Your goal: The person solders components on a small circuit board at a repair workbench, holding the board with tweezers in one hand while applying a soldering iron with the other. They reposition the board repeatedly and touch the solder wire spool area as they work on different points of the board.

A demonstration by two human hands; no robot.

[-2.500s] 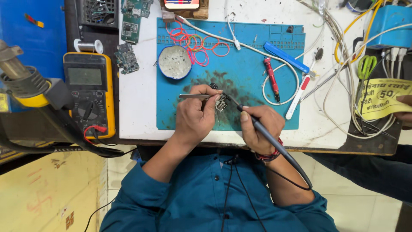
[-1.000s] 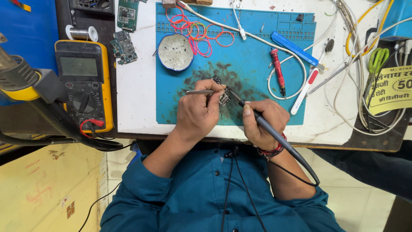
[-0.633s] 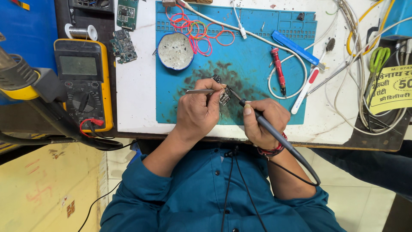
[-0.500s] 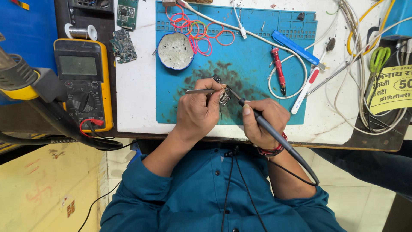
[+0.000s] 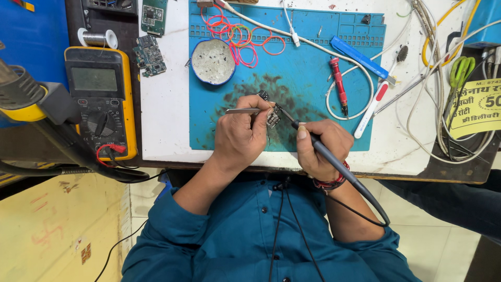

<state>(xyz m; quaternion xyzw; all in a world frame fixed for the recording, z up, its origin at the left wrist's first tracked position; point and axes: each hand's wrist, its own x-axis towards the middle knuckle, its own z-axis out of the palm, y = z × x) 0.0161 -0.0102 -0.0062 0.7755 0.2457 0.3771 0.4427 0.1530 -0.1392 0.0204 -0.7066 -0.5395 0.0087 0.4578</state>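
Note:
My left hand (image 5: 241, 137) grips metal tweezers (image 5: 245, 110) over the stained blue work mat (image 5: 313, 68). The tweezers hold a small circuit board piece (image 5: 272, 119) just above the mat. My right hand (image 5: 319, 148) holds a dark soldering iron (image 5: 334, 162) like a pen. Its tip touches the small piece from the right. The iron's cable runs back past my right wrist, which wears red thread.
A yellow multimeter (image 5: 99, 99) lies at the left, with green circuit boards (image 5: 148, 52) above it. A round tin (image 5: 212, 61), red rubber bands (image 5: 240, 36), a red screwdriver (image 5: 338, 83), a blue tool (image 5: 360, 56), white cables and green scissors (image 5: 459, 70) surround the mat.
Both hands and the tools stay in the same pose over the mat. The view has shifted slightly, nothing else has visibly changed.

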